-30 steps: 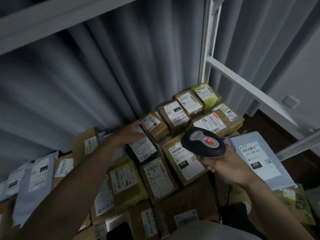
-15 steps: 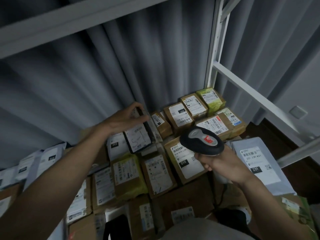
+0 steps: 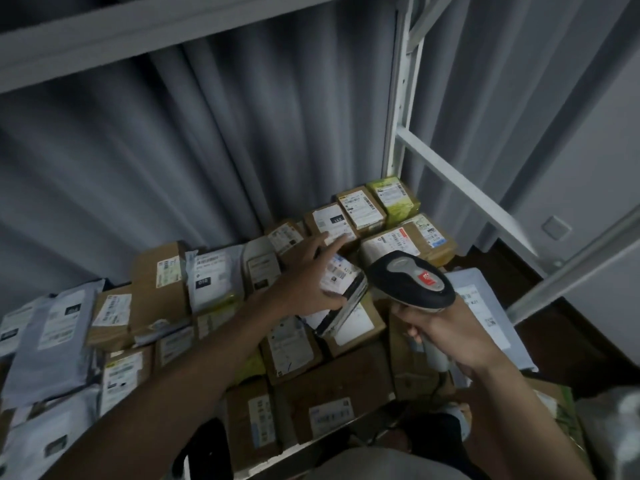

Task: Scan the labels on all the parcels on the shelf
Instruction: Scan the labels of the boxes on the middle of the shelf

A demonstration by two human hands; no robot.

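My left hand (image 3: 308, 275) holds a thin dark-edged parcel (image 3: 341, 292) with a white label, lifted and tilted above the pile, thumb under it and index finger stretched along its top. My right hand (image 3: 446, 330) grips the handle of a black and grey barcode scanner (image 3: 410, 282), whose head sits just right of that parcel. Several brown cardboard parcels (image 3: 360, 209) with white labels fill the shelf (image 3: 311, 448). A yellow-green box (image 3: 394, 199) stands at the far right corner. Grey mailer bags (image 3: 52, 341) lie on the left.
A white metal shelf upright (image 3: 398, 109) and a slanted brace (image 3: 464, 188) rise at the right. Another shelf board (image 3: 138, 32) runs overhead. Grey curtain hangs behind the parcels. A white mailer (image 3: 485, 306) lies under my right hand.
My left hand has carried the thin parcel from the back of the pile to the right, up close to the scanner. The scanner has stayed about where it was.
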